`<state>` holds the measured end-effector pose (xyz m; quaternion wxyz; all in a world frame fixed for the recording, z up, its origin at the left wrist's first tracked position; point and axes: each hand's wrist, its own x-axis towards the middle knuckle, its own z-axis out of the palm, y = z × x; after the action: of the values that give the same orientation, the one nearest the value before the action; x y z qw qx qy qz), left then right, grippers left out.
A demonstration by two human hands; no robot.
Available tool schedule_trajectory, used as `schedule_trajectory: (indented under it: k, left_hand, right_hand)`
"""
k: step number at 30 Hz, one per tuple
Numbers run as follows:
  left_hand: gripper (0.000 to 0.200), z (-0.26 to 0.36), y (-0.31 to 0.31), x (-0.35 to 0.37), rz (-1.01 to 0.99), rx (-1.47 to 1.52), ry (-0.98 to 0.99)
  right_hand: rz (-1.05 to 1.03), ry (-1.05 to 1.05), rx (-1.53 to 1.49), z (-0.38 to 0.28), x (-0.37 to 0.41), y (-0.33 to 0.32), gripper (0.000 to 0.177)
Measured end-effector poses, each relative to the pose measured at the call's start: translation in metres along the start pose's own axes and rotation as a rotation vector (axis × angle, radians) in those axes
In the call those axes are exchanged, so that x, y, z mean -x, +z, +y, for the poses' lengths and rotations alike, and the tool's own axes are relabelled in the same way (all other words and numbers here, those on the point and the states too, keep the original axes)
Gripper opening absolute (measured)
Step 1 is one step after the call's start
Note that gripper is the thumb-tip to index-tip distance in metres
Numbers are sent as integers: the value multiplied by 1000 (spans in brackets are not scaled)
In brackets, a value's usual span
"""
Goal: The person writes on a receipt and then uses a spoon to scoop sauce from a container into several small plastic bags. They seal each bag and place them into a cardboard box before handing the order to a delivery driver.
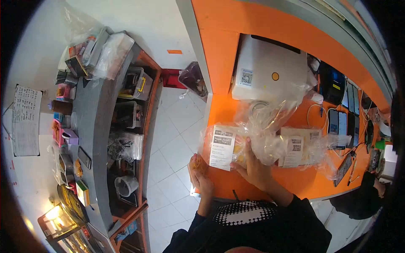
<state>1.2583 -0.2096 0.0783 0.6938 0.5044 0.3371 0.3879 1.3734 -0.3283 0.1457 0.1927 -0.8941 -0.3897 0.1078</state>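
Decent indoor light, kinda soft. Heavy fisheye though: corners go full black and the grey countertop point(100, 109) bows like a banana. The lit display case point(55, 213) at lower left blows out to warm yellow. Shelf insides point(114, 170) sit in murky shadow, the clear plastic bag point(270, 122) throws whitish glare, and fine print's unreadable.

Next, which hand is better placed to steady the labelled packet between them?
Probably the right hand: its fingers touch the plastic packet, beside the white label. The left hand, at the edge of the table, seems to hold an orange-brown item.
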Motion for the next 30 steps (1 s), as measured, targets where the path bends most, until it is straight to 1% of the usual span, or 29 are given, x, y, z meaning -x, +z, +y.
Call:
schedule_trajectory:
  k: [2, 5, 6, 7, 9, 10, 12, 13, 14, 16, 18, 19, 22, 23, 26, 29, 30]
  left_hand:
    - [53, 9, 6, 1, 1, -30, 25]
    - [52, 2, 1, -1, -31, -13, 14]
    - [53, 1, 0, -1, -47, 4, 3]
    - [51, 3, 2, 1, -9, 25, -1]
    - [48, 7, 11, 1, 61, 78, 2]
    - [50, 5, 9, 1, 68, 35, -15]
    - [56, -2, 1, -7, 73, -39, -31]
    - [60, 3, 2, -16, 24, 25, 29]
    - [58, 8, 7, -26, 42, 118, 24]
    - [55, 25, 20, -40, 137, 73, 97]
    - [54, 18, 22, -62, 165, 81, 119]
    - [53, 14, 22, -69, 184, 80, 127]
    - [52, 8, 27, -78, 157, 48, 87]
    - [53, 10, 27, -77, 130, 20, 91]
    - [57, 1, 24, -77, 126, 40, 126]
    - [56, 9, 29, -78, 151, 34, 88]
    - [54, 7, 27, -78, 131, 41, 88]
  right_hand:
    - [2, -4, -21, 0, -1, -1, 86]
    - [-86, 69, -116, -6, -5, -14, 83]
    - [-127, 84, -42, -6, -5, -13, 81]
    - [-165, 100, 32, -6, -3, -11, 78]
    - [-253, 120, 77, -6, -5, -13, 71]
    - [-307, 126, 47, -7, -7, -18, 67]
    - [-143, 72, 34, -10, -14, -22, 55]
    - [73, 11, 53, -14, -16, -18, 51]
    - [295, -56, 77, -15, -18, -14, 50]
    - [234, -55, 49, -13, -20, -9, 49]
    - [181, -49, 26, -12, -22, -7, 48]
    - [223, -81, 53, -10, -21, -4, 47]
    - [246, -140, 58, -1, -23, -13, 48]
    - [312, -191, 69, -1, -27, -22, 45]
    - [307, -385, 53, 13, -43, -41, 39]
    - [392, -587, -22, 28, -62, -34, 31]
    - [429, -643, -14, 31, -66, -32, 30]
